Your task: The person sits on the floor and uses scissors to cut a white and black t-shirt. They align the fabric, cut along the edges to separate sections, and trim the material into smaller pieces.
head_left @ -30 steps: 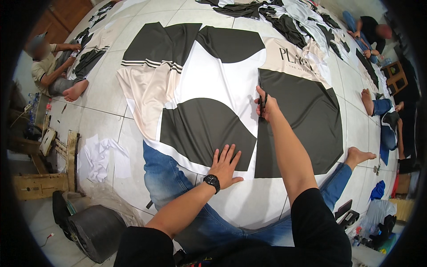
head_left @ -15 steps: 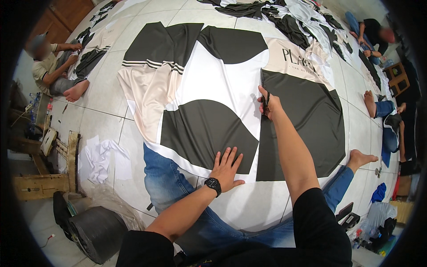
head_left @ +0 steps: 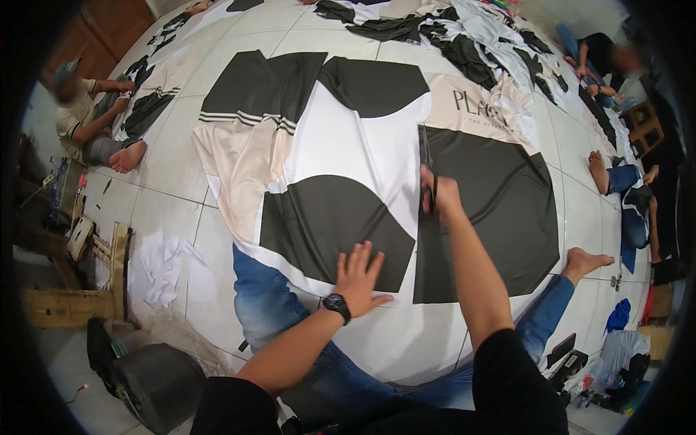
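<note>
A large spread of printed fabric (head_left: 362, 145) in white, dark olive and beige lies across the floor in front of me. My left hand (head_left: 357, 279) rests open, fingers spread, on a lower dark panel (head_left: 326, 225) with a curved top edge. My right hand (head_left: 440, 190) grips dark scissors (head_left: 429, 174) at the seam between the white area and the right dark panel (head_left: 493, 217); their blades point away from me along this seam. A beige section with printed lettering (head_left: 471, 105) lies above that panel, and striped beige and dark pieces (head_left: 239, 101) are at the left.
A seated person (head_left: 87, 123) handles fabric at left; other people (head_left: 594, 58) sit along the right. A pile of cloth (head_left: 464, 43) lies at the back. Wooden frames (head_left: 69, 304), a white scrap (head_left: 163, 264) and a dark roll (head_left: 156, 384) are at lower left. My bare foot (head_left: 587, 261) is at right.
The view has shifted slightly, so the fabric sits lower in the picture. My right hand still holds the scissors at the seam, and my left hand stays spread on the dark panel.
</note>
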The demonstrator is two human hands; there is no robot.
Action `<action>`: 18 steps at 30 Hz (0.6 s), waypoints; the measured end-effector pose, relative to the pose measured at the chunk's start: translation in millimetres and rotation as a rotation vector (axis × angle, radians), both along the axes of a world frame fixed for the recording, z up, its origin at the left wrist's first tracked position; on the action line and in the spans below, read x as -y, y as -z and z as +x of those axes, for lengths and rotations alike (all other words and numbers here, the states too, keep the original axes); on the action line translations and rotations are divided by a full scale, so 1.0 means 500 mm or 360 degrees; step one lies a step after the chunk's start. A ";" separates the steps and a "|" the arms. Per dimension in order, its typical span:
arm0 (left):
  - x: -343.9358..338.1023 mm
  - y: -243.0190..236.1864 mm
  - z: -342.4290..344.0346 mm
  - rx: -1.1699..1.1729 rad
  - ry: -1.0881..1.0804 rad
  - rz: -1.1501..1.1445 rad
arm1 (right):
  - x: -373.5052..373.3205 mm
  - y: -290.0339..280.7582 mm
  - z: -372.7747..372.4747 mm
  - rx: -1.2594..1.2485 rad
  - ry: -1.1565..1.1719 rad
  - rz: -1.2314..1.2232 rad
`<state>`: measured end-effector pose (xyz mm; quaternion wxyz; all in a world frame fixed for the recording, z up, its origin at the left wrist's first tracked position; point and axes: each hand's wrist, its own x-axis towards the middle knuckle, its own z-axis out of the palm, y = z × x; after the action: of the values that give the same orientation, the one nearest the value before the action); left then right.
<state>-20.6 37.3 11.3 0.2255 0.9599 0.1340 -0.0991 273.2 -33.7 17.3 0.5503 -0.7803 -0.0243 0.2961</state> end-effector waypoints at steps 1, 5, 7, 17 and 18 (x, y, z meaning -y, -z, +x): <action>-0.022 -0.017 -0.001 -0.0013 -0.0108 0.0058 | 0.039 -0.044 -0.047 0.0332 -0.0101 -0.0421; -0.123 -0.074 -0.005 -0.0464 -0.0467 0.0169 | 0.279 -0.036 -0.168 0.1200 -0.0034 -0.0879; -0.115 -0.076 -0.013 -0.0642 -0.0506 0.0158 | 0.405 -0.003 -0.183 0.1234 -0.0198 -0.0965; 0.052 -0.189 -0.042 -0.0728 0.0174 -0.0121 | 0.679 -0.118 -0.181 0.0816 0.0158 -0.1530; 0.028 -0.189 -0.014 -0.0492 -0.0049 -0.0145 | 0.683 -0.106 -0.183 0.0912 0.0209 -0.1440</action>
<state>-27.5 23.4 105.8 0.2471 0.9198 0.1772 -0.2482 181.8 -375.1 70.4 0.1480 -0.9888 0.0054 0.0170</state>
